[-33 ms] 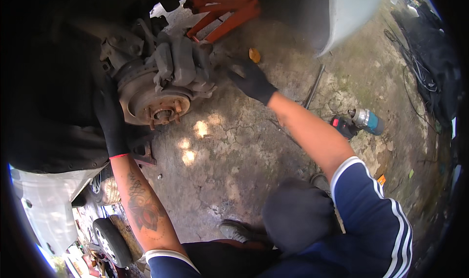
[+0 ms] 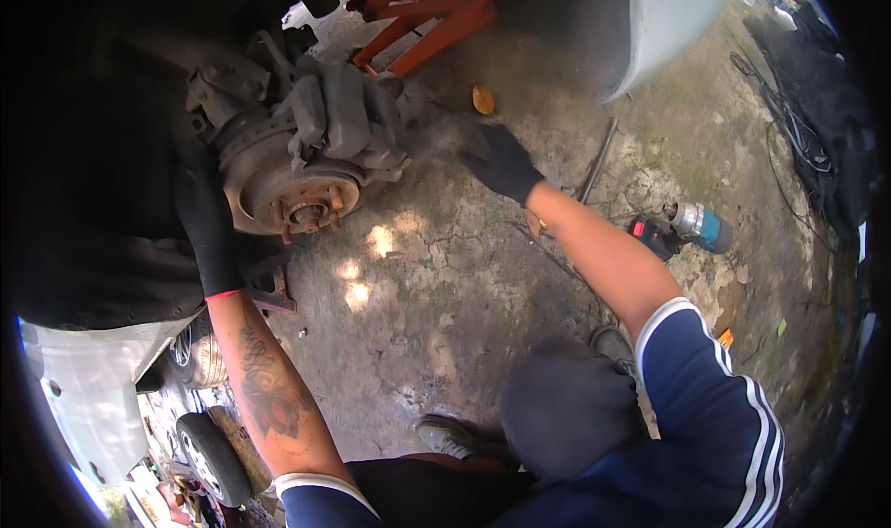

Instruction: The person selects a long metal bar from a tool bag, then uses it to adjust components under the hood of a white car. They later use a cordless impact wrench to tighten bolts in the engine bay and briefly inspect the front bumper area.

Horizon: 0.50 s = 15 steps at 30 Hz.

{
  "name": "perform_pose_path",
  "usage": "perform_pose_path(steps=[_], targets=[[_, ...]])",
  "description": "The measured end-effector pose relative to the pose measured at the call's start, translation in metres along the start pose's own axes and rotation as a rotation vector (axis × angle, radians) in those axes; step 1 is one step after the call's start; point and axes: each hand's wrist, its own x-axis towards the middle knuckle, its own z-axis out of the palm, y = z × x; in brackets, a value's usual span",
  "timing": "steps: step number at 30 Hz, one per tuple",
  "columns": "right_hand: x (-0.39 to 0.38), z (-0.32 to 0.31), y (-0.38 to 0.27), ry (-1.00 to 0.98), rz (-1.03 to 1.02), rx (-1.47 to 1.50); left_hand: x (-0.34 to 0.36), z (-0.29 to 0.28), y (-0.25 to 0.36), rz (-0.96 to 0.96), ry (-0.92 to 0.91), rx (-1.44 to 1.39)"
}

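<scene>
A rusty brake disc [image 2: 264, 180] with studs round its hub is on the car's axle, and a grey brake caliper [image 2: 343, 115] straddles its upper edge. My left hand [image 2: 206, 217], in a black glove, is beside the disc's left edge at the dark wheel arch; its fingers are lost in shadow. My right hand [image 2: 506, 164], also black-gloved, is over the concrete to the right of the caliper and apart from it. Its thumb and fingers look spread, though slightly blurred, and I see nothing in them.
An orange jack stand [image 2: 432, 32] is behind the caliper. On the floor to the right lie a metal bar [image 2: 599, 161] and a teal cordless impact wrench [image 2: 698, 229]. A pale body panel [image 2: 673, 27] overhangs at the top. Wheels [image 2: 212, 458] lie at lower left; cables [image 2: 789, 124] at far right.
My right hand has moved right and slightly downward, farther from the caliper. The disc and caliper look tilted or shifted very slightly; my left hand stays beside them.
</scene>
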Motion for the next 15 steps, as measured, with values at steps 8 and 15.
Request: perform_pose_path(steps=[8,15], targets=[[-0.126,-0.038,0.105,-0.001,0.899,-0.449,-0.004,-0.016,-0.017,0.184,0.118,0.367],[-0.136,-0.039,0.139,0.102,0.946,-0.359,0.001,-0.010,-0.003,0.189,0.162,0.130]])
